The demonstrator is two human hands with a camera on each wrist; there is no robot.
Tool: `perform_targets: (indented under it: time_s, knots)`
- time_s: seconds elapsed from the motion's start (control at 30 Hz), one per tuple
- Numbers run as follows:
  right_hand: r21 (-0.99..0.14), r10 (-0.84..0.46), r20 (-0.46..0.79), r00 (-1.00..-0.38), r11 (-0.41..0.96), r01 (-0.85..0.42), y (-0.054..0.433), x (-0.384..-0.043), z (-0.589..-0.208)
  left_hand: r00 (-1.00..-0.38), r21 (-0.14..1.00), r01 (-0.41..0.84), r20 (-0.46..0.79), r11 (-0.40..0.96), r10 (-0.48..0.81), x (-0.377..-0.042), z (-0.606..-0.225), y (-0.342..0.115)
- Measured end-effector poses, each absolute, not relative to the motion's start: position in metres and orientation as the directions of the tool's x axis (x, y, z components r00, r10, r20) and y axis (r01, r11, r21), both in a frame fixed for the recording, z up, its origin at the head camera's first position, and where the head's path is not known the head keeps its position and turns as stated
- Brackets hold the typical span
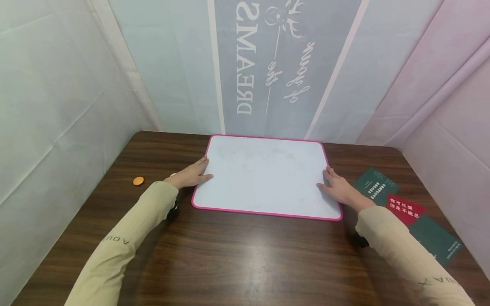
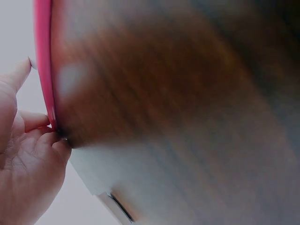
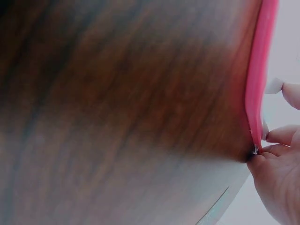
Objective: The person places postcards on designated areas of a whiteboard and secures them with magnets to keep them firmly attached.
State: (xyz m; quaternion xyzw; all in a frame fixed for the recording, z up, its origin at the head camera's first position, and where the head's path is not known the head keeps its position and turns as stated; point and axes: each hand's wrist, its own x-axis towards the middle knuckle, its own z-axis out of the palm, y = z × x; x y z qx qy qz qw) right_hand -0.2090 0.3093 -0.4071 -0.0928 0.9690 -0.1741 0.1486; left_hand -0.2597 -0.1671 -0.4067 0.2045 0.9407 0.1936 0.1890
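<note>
A whiteboard (image 1: 264,182) with a pink rim lies flat on the dark wood table (image 1: 245,250), long side toward me. At its left edge is my left hand (image 1: 190,174), its fingers stretched along the rim and its thumb spread over the white surface. My right hand (image 1: 338,188) mirrors this at the right edge, thumb also over the board. The left wrist view shows the fingertips of that hand right at the pink rim (image 2: 43,61). Fingertips of the other hand meet the rim (image 3: 258,70) in the right wrist view. Faint marks show on the board.
An orange disc (image 1: 138,181) lies on the table at the left. To the right are a dark green card (image 1: 373,185), a red card (image 1: 403,208) and another green card (image 1: 434,240), partly behind the right sleeve. A printed curtain (image 1: 183,63) hangs along the table's far edge.
</note>
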Motion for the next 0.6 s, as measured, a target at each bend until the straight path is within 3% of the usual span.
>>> perform_targets:
  time_s: [0.6]
  knots:
    - [-0.364, -0.237, -0.267, -0.934, 0.922, -0.129, 0.3102, -0.2021, -0.4064, -0.836, 0.432, 0.343, -0.264, 0.834, 0.480, -0.2603, -0.4067, -0.1671]
